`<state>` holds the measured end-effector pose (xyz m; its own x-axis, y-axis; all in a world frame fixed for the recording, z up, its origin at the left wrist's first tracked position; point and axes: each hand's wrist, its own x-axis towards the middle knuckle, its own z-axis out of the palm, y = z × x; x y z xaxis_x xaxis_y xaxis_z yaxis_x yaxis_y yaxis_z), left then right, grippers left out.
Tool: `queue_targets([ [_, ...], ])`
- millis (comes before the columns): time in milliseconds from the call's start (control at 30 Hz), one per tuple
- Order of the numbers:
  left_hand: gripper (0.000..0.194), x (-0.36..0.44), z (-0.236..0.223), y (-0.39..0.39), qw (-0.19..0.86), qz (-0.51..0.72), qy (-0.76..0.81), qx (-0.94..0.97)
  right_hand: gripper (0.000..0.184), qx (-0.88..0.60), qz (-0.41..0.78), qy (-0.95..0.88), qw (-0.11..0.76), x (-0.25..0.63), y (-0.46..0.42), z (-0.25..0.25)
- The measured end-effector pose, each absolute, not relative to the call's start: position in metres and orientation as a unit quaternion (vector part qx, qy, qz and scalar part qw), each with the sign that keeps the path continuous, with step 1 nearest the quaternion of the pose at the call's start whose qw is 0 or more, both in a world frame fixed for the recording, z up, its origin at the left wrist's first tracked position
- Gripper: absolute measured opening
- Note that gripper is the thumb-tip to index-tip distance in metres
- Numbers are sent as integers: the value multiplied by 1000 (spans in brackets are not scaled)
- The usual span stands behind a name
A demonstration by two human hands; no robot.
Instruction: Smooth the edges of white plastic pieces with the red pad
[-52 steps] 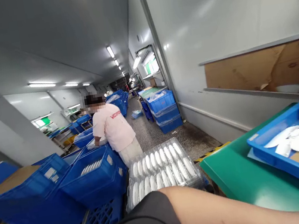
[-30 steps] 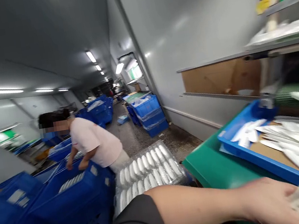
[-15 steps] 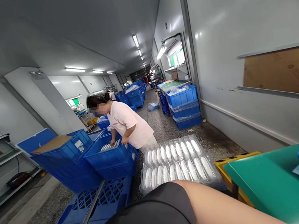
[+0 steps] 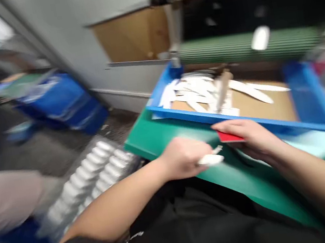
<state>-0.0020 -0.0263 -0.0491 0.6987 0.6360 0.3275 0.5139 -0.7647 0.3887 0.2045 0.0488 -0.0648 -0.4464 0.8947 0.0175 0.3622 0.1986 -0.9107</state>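
My left hand (image 4: 185, 157) is closed around a long white piece with a rounded end (image 4: 211, 160), which sticks out towards the right. A thin pale strip also shows beside its fingers. A little to the right, my right hand (image 4: 250, 140) grips a flat red block (image 4: 229, 137) near the front edge of the blue tray (image 4: 180, 115). Both hands are above the green tabletop (image 4: 149, 136). Inside the tray lie several loose white elongated pieces (image 4: 197, 91) on brown card. Motion blurs the frame, so fine detail is lost.
Behind the tray, a white piece (image 4: 260, 38) rides on a green ribbed conveyor belt (image 4: 216, 51). Clear packing trays with rows of white pieces (image 4: 86, 170) stand at the lower left. Blue crates (image 4: 64, 104) are stacked by the wall, and a co-worker's sleeve (image 4: 5, 199) shows at left.
The view has swung right and down to the table and conveyor. Both my hands have come into view, holding the white piece and the red block. The co-worker has shifted to the left edge.
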Motion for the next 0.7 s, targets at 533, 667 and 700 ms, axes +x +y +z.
queue_targets([
  [533, 2, -8, -39, 10, 6, 254, 190, 948, 23, -477, 583, -587, 297, 238, 47, -58],
  [667, 1, -7, -38, 11, 23, 238, 183, 954, 33, -409, 624, -600, 290, 239, 47, -53],
  [700, 2, -7, -39, 12, 24, 232, 180, 956, 33, -394, 632, -615, 260, 240, 48, -53],
])
